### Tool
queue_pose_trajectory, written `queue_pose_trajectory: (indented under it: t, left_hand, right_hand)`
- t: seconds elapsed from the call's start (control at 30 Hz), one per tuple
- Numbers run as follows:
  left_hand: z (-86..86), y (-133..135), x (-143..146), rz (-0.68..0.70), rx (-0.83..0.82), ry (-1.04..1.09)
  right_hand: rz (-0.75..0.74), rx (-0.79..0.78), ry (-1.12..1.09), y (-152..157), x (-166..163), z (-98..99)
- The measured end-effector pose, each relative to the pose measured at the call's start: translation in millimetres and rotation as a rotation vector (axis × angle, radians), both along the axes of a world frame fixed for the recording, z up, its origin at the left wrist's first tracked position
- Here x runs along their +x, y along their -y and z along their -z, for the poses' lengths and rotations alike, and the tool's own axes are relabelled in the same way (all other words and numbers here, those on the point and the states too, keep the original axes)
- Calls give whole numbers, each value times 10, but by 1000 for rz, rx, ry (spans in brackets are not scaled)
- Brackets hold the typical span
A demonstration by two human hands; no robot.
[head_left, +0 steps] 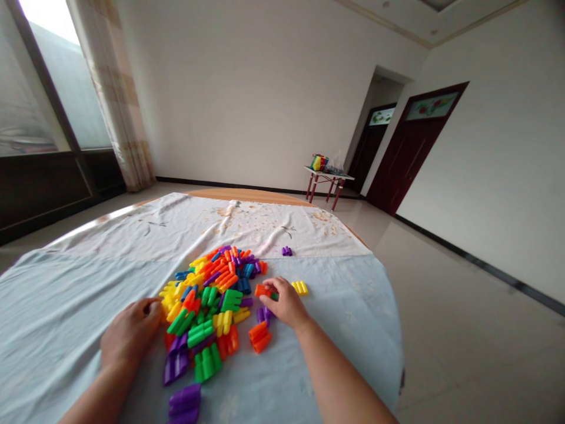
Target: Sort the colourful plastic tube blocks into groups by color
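Orange block (263,290) pinched in my right hand (285,303); my left hand (131,333) rests curled, holding nothing, against the block pile (210,300).

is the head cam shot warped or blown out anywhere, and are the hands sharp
Head view: the window top left is blown out white; wide-angle bending curves the table edge and walls; the left hand, right hand and pile of plastic blocks are reasonably sharp under soft daylight.

Small side table (329,175), 2 doors.

Orange block (263,290) lies beside the bright block pile (209,306).
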State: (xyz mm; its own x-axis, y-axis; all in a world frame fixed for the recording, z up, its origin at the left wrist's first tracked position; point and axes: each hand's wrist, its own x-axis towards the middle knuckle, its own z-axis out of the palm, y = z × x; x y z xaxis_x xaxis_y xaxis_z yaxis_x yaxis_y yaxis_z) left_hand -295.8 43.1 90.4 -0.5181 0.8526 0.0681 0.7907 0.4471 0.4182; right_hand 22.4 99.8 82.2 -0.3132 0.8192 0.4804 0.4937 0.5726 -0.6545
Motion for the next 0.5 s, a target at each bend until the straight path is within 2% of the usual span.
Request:
queue_pose_trajectory:
  t: [0.17,0.27,0.4,0.5]
  left_hand:
    - [20,-1,-30,-3,-33,11]
    - [35,-11,-49,-2,-53,23]
    - [47,-32,-61,16,-70,17]
    - [70,-52,-76,14,-80,19]
  right_hand:
    - [9,4,62,-8,-7,-7]
    - [85,50,28,-68,115,-42]
    - [209,92,41,-226,510,-80]
    - [319,55,179,-328,889,-50]
